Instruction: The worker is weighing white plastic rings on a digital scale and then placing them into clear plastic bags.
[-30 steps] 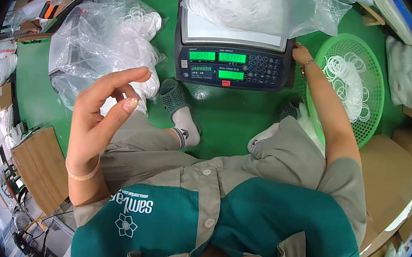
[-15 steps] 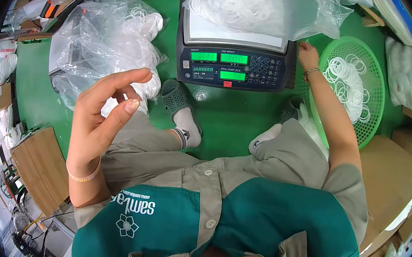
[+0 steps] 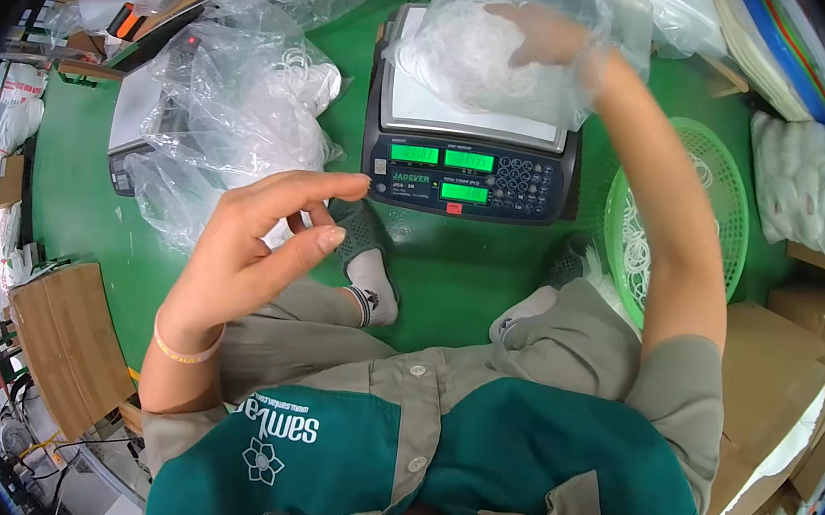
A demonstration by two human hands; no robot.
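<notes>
While the right hand point(image 3: 546, 40) is reaching inside the clear plastic bag point(image 3: 515, 47) of white rings sitting on the counting scale point(image 3: 472, 153), its grip is veiled by plastic, so I cannot tell. The left hand point(image 3: 258, 246) is hovering raised, fingers loosely spread, holding nothing. A green basket point(image 3: 731, 191) at the scale's right edge is holding more white rings.

Your right hand point(image 3: 546, 40) is buried inside the clear plastic bag point(image 3: 515, 47) on the counting scale point(image 3: 472, 153), so you see it only as a blur through the film. The bag hides most of the scale's far edge. What it holds are probably thin white rings, too fine to tell apart.
</notes>
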